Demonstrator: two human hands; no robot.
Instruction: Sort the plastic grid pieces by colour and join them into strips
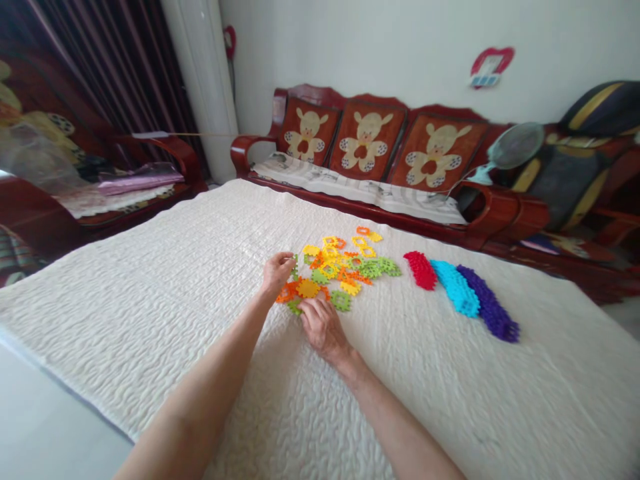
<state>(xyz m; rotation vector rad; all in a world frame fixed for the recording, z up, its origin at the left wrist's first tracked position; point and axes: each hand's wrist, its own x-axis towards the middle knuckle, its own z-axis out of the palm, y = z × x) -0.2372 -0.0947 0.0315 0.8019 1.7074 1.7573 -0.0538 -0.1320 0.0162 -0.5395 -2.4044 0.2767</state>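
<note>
Head view: left hand [277, 272] pinches a green tile [295, 267]; right hand [323, 327] curls onto the pile [345, 267] mid-quilt [190, 293], grasp unclear. Tiles likely light, stiff; pinch notched edges.

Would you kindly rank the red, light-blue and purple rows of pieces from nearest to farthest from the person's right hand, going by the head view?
1. Red row: nearest to the right hand, just right of the loose pile.
2. Light-blue row: in the middle, beside the red.
3. Purple row: farthest, at the far right.
</note>
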